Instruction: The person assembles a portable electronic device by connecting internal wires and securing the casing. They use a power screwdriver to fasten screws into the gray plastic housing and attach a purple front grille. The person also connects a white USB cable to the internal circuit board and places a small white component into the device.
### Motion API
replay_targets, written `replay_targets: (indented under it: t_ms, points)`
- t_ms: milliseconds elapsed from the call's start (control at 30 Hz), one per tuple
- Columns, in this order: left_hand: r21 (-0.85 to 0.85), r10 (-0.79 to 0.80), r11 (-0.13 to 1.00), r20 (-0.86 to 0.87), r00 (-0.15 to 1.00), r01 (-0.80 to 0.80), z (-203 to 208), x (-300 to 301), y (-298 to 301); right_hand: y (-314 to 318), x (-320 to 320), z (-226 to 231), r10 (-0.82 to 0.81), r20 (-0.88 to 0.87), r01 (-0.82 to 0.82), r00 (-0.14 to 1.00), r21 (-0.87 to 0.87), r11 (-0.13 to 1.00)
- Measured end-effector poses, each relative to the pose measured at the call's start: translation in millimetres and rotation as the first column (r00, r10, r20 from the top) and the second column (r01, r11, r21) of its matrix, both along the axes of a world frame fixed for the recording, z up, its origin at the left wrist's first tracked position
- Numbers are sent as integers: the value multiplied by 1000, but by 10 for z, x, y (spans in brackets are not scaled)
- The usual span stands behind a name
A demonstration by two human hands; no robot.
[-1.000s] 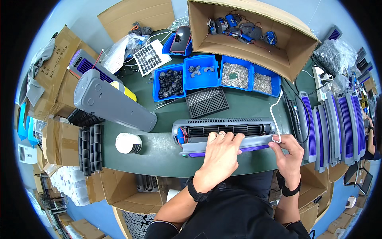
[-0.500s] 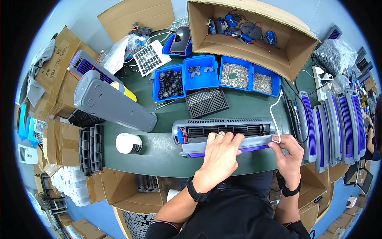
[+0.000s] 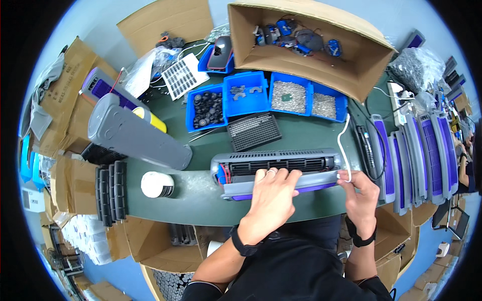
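Note:
A long grey fan unit (image 3: 236, 168) with a black slatted roller and a purple lower edge lies across the green table (image 3: 201, 200) in front of me. My left hand (image 3: 272, 193) rests flat on its front side, fingers spread over the grey casing. At the unit's right end my right hand (image 3: 357, 189) pinches a thin white cable (image 3: 343, 143) that curves up and away toward the blue bins.
Behind the unit lie a black grille piece (image 3: 253, 131) and several blue bins (image 3: 261, 100) of small parts. A large grey housing (image 3: 133, 135) lies at left, a white tape roll (image 3: 156, 184) near it. A cardboard box (image 3: 306, 40) stands behind; purple-grey panels (image 3: 416, 150) are stacked right.

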State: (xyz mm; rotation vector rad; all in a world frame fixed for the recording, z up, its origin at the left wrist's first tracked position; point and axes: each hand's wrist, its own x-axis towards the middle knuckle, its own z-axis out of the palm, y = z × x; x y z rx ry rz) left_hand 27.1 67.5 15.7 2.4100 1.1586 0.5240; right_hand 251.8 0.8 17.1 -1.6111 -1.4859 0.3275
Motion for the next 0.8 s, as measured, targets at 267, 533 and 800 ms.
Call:
replay_targets:
  t_ms: [267,533,800]
  points:
    - [20,-10,1000,-15,1000,10,53,35,44,432,-73,301,66,56,-77,996,238,968]
    - [18,-8,1000,-6,1000,8,34,21,-15,470,65,195,-93,52,93,994,8,996]
    - [-28,-26,999,-35,999,25,79,33,5,-12,-107,-229,-200,-248,165,948,-157,974]
